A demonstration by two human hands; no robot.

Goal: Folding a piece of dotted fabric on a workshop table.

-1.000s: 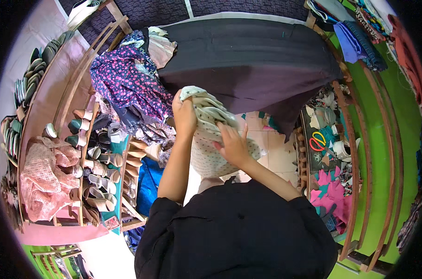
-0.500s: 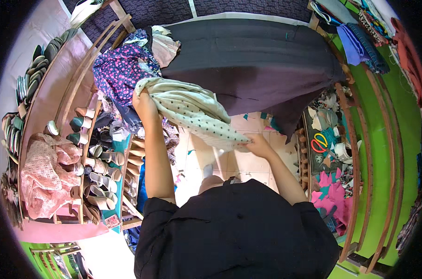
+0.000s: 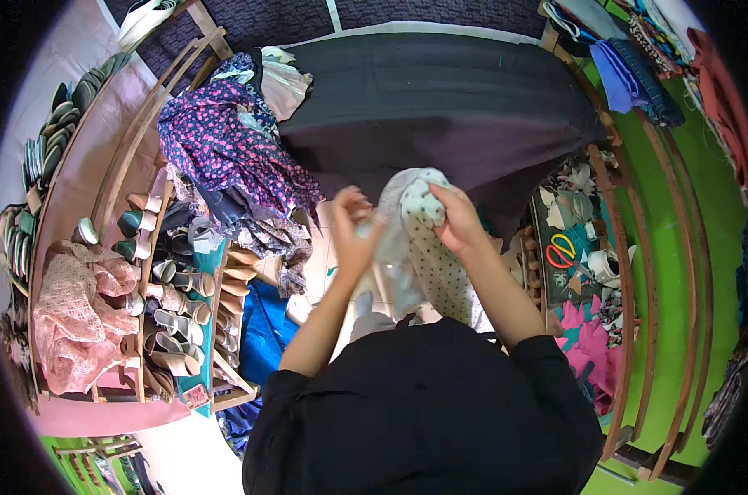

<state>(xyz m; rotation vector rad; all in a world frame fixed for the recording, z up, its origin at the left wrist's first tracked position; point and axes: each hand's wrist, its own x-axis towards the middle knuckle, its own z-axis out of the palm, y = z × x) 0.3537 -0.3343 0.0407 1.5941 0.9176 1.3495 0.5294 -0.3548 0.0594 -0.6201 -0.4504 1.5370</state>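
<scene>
A white cloth with small dark spots [image 3: 428, 247] hangs in front of me, bunched at its top and falling toward my lap. My right hand [image 3: 461, 221] grips the bunched top edge between thumb and fingers. Just left of the cloth, my left hand [image 3: 356, 235] is raised with its fingers apart and slightly blurred; nothing shows firmly held in it. Beyond both hands lies a black cloth [image 3: 423, 91] draped over a wide surface. A navy cloth with pink flowers [image 3: 217, 136] is heaped at that surface's left end.
Wooden racks with shoes [image 3: 176, 322] stand at the left, with a pink lacy cloth [image 3: 85, 313] over them. To the right, a shelf of fabric scraps holds scissors with red and yellow handles [image 3: 562, 252]. Folded clothes [image 3: 617, 74] hang at the upper right.
The cloth, earlier stretched sideways between both hands, now hangs gathered from my right hand. My left hand has let go and moved right and nearer; my right hand has risen.
</scene>
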